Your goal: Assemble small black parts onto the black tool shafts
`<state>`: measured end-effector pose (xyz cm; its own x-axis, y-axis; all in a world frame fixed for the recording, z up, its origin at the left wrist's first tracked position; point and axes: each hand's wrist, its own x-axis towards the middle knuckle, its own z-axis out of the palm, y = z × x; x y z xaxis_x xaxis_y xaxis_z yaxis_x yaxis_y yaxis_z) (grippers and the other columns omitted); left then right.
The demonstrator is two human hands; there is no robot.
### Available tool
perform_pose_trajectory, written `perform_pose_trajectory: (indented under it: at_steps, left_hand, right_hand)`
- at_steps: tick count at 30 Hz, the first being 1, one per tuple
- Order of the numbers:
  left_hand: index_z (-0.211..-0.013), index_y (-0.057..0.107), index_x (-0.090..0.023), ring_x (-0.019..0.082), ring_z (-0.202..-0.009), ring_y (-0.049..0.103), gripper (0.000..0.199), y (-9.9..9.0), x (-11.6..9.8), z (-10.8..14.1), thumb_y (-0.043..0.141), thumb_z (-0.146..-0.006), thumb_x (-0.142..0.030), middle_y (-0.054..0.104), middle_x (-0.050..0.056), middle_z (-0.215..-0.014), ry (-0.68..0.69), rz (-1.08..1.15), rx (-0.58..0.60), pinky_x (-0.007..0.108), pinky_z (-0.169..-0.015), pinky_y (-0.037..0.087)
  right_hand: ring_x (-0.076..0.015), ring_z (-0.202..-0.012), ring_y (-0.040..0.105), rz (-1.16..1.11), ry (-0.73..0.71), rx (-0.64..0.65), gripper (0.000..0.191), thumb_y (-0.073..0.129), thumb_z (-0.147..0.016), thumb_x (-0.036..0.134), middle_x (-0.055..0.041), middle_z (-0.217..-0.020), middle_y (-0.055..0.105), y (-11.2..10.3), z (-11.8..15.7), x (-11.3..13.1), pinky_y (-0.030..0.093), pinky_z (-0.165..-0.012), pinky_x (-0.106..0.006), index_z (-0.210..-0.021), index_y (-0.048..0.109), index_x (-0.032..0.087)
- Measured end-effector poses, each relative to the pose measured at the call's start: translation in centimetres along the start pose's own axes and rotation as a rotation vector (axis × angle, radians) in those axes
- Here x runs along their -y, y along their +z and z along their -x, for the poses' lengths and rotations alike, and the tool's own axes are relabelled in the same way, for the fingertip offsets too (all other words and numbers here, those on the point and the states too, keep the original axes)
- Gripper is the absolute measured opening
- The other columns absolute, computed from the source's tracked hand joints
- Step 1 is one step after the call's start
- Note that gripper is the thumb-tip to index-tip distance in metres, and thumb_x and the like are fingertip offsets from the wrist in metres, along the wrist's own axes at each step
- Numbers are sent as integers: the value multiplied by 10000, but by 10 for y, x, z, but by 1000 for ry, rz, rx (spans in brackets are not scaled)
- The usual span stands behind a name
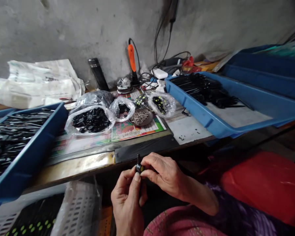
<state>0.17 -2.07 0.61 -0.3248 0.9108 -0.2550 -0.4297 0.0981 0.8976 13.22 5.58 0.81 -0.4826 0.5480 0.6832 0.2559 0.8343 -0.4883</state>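
A small black part (pixel 138 168) with a yellow-green spot and a thin stem pointing up is held just off the table's front edge. My left hand (pixel 128 196) grips it from the left and below, thumb pressed on its near side. From the right, my right hand (pixel 166 173) pinches its yellow-green side between thumb and index finger. Behind the hands, a plastic bag (pixel 70 126) of black discs, a smaller bag (pixel 131 105) of black pieces, a dish (pixel 147 120) of small metal pieces and a bag (pixel 170 106) of black and yellow pieces stand on the table.
A blue tray (pixel 43 137) of metal-and-black parts lies at the left, another blue tray (pixel 238 126) with black parts at the right. An orange-handled tool (pixel 131 58) and a black cylinder (pixel 98 74) stand by the wall. Below left is a white basket (pixel 76 206).
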Motion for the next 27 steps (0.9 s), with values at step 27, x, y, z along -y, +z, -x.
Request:
perform_pose_trajectory:
  at_steps: [27]
  left_hand:
    - [-875, 675, -188, 48, -468, 436, 290, -1, 1, 3, 807, -747, -411, 525, -47, -572, 49, -10, -31, 119, -436, 373]
  right_hand:
    - [-131, -655, 580, 187, -4, -150, 253, 433, -1043, 417, -15, -779, 597, 17, 3, 5, 434, -577, -239, -1044, 486, 169]
